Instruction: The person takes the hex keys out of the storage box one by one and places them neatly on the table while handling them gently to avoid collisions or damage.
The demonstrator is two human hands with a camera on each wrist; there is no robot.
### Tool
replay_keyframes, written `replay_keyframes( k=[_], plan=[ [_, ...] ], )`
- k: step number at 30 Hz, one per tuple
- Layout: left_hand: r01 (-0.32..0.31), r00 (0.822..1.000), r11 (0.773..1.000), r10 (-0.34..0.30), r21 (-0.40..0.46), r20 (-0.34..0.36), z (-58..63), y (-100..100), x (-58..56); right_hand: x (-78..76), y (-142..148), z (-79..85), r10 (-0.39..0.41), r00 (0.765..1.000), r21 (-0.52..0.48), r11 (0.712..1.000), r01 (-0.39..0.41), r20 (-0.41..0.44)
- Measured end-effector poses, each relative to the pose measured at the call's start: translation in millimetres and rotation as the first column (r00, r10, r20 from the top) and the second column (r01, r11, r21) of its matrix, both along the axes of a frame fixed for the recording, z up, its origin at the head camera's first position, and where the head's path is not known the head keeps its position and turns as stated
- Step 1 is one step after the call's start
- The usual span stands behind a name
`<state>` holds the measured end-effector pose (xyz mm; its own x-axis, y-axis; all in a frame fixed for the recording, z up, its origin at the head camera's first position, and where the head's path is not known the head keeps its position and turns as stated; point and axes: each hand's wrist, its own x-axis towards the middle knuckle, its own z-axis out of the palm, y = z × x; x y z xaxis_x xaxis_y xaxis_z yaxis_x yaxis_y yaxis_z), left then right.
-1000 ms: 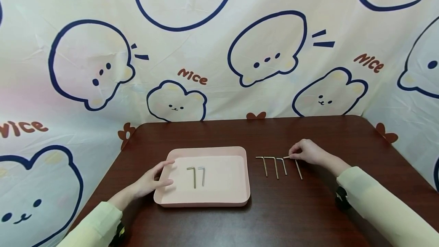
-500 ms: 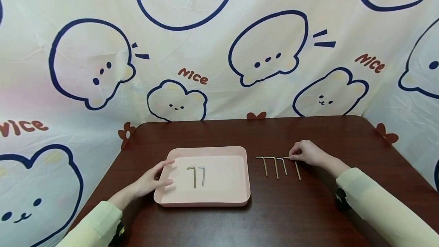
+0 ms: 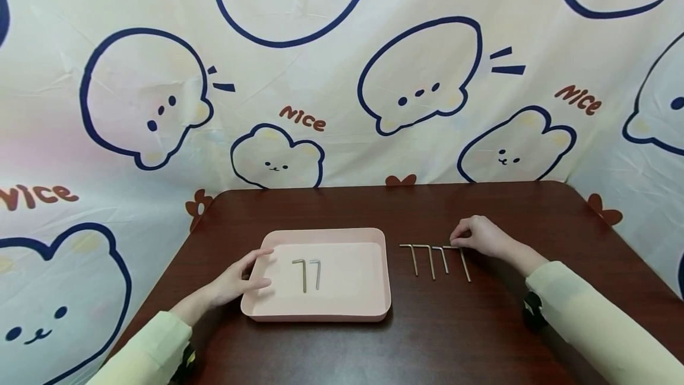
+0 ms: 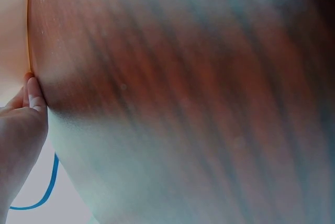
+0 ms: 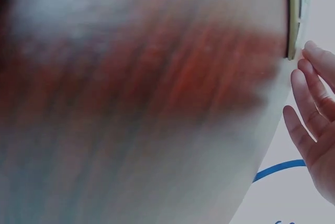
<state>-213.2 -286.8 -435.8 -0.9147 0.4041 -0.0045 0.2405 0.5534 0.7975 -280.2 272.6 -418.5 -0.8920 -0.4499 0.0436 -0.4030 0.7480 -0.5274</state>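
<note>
In the head view, two L-shaped hex keys, one brassy (image 3: 304, 278) and one silvery (image 3: 318, 276), lie side by side in a pale pink tray (image 3: 347, 308). My left hand (image 3: 227, 284) holds the tray's left rim, with fingertips reaching over the edge. Several more hex keys lie in a row on the table right of the tray, short arms pointing left. At the row's right end, just above the corner of the last hex key (image 3: 465, 266), is my right hand (image 3: 481, 236). Its relaxed fingers appear just clear of the keys in the right wrist view.
The dark brown wooden table (image 3: 342, 355) has rounded far corners. A cartoon-printed curtain (image 3: 342, 76) hangs behind it and along both sides. Both wrist views are largely filled by the blurred tabletop.
The rightmost hex key's long arm swung slightly as my right fingers touched it; now those fingers have lifted a little off it. My left hand and the tray stay put.
</note>
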Motion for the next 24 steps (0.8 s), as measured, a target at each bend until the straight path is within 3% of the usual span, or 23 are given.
replay_keyframes(
  k=[12, 24],
  plan=[
    [-0.016, 1.000, 1.000, 0.016, 0.000, 0.014, 0.1, 0, -0.2, -5.3, -14, 12.6, 0.050, 0.999, -0.032, 0.998, -0.050, -0.011],
    [-0.024, 1.000, 1.000, 0.024, -0.003, 0.002, 0.6, 2, 0.2, -8.1, -53, 32.0, 0.128, 0.991, -0.070, 0.989, -0.130, -0.025]
  ],
)
